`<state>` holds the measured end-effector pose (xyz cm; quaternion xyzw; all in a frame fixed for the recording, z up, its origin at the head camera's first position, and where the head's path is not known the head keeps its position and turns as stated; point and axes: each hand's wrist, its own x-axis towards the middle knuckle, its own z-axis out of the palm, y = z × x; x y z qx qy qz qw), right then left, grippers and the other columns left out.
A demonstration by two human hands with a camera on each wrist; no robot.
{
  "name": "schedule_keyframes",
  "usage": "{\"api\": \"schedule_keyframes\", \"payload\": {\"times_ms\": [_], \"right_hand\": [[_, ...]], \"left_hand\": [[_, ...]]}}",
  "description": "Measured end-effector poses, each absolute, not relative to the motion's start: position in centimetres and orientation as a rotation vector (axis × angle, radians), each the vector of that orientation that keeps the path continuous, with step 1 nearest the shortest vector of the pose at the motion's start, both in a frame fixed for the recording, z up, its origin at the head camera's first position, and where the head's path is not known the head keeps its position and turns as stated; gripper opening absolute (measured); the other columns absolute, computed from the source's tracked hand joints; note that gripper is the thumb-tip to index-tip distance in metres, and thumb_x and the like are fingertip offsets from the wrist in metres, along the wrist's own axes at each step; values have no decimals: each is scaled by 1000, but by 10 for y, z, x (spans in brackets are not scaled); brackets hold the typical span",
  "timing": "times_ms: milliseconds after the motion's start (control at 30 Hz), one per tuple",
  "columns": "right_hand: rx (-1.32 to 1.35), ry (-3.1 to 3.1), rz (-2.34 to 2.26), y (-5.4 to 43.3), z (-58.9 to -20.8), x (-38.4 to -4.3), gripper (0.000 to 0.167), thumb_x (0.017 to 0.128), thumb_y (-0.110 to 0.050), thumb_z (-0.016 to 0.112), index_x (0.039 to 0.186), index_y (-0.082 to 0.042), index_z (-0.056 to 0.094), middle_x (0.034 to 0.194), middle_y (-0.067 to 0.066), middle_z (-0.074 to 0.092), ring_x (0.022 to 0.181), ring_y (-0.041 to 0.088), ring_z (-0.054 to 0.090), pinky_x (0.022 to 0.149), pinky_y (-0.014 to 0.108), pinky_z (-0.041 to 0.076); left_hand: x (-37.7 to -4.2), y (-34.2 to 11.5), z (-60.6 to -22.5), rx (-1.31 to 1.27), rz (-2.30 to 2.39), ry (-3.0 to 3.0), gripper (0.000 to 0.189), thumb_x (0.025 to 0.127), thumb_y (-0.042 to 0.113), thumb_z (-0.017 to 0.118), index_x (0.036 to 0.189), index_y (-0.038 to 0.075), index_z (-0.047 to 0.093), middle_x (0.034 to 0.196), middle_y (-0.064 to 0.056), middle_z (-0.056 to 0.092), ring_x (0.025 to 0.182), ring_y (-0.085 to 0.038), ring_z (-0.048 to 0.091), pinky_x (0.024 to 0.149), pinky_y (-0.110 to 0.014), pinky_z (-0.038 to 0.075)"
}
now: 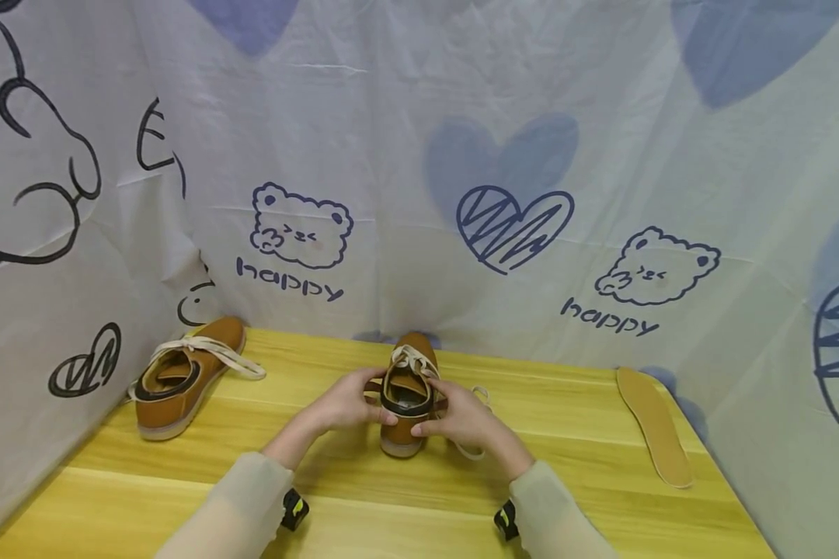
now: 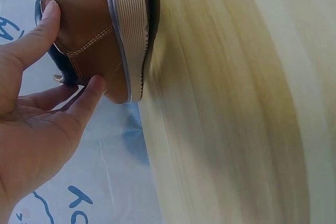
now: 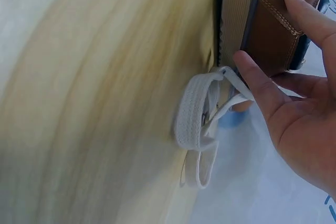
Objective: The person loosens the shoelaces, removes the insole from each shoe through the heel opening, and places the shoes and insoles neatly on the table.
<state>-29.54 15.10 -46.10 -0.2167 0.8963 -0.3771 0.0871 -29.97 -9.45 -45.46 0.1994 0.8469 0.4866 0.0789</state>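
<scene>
A brown leather shoe [image 1: 400,446] with a dark collar stands at mid-table, toe pointing away and heel towards me. Its opening faces up. My left hand [image 1: 346,400] grips the left side, thumb on the back of the heel. Opposite it, my right hand [image 1: 464,415] holds the right side, its thumb also at the heel. The left wrist view shows the stitched heel [image 2: 89,11] and ribbed pale sole [image 2: 130,30] between thumb and fingers. A cream shoelace [image 3: 191,114] loops down beside the right fingers in the right wrist view.
A second brown shoe [image 1: 161,415] with cream laces stands at the left of the yellow wood-grain table [image 1: 391,505]. A tan insole [image 1: 653,431] lies near the right edge. White printed cloth [image 1: 405,256] hangs behind the table and along both sides.
</scene>
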Motion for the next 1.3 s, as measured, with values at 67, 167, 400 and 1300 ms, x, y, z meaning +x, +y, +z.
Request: {"api": "schedule_keyframes", "payload": {"times_ms": [67, 167, 400, 1300], "right_hand": [[-654, 2675, -1120, 151, -462, -296, 96, 84, -31, 89, 155, 9, 38, 139, 25, 60, 117, 35, 67, 100, 50, 55], [-646, 2682, -1115, 152, -463, -296, 96, 84, -32, 89, 156, 6, 38, 140, 23, 60, 118, 33, 66, 101, 49, 54], [-677, 2657, -1154, 153, -464, -296, 91, 85, -30, 88, 155, 4, 40, 138, 20, 62, 116, 34, 66, 99, 50, 55], [-633, 2686, -1109, 154, -464, -295, 96, 83, -37, 89, 156, 4, 40, 152, 24, 50, 127, 38, 60, 106, 54, 49]], "left_hand": [[-299, -95, -455, 601, 1468, 2529, 86, 80, 8, 91, 149, -12, 43, 143, -30, 56, 131, -45, 56, 103, -47, 54], [-298, -95, -455, 628, 1485, 2523, 85, 80, 6, 89, 149, -14, 43, 143, -31, 55, 130, -46, 57, 104, -47, 54], [-287, -102, -454, 668, 1472, 2602, 80, 84, 10, 88, 149, -9, 46, 148, -29, 51, 124, -45, 60, 98, -48, 57], [-249, -268, -433, 194, 1133, 3449, 63, 99, 22, 69, 148, -8, 44, 150, -34, 40, 138, -57, 35, 108, -73, 32]]}}
